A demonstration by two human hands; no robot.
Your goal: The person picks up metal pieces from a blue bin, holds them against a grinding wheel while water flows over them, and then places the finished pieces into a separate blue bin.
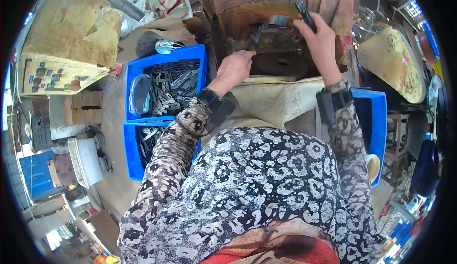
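My right hand point(320, 43) is raised at the right of a dark metal block point(278, 41) in a machine's work area. Its fingers are closed round a dark, narrow brush-like tool point(306, 17), which tilts up and to the left. On the other side, my left hand point(234, 70) has its fingers curled together, their tips at the block's left edge. Whatever they hold, if anything, is too small to make out. Below the block lies a dark plate point(273, 65) with a round hole. A small light-grey piece point(278, 21) is at the block's top.
Left of me, two blue bins point(206, 69) hold many dark metal strips; a clear plastic container point(140, 94) sits in the upper one. Another blue bin point(379, 121) stands at my right. A worn control box point(66, 40) is at far left. Pale cloth point(271, 102) drapes the front edge.
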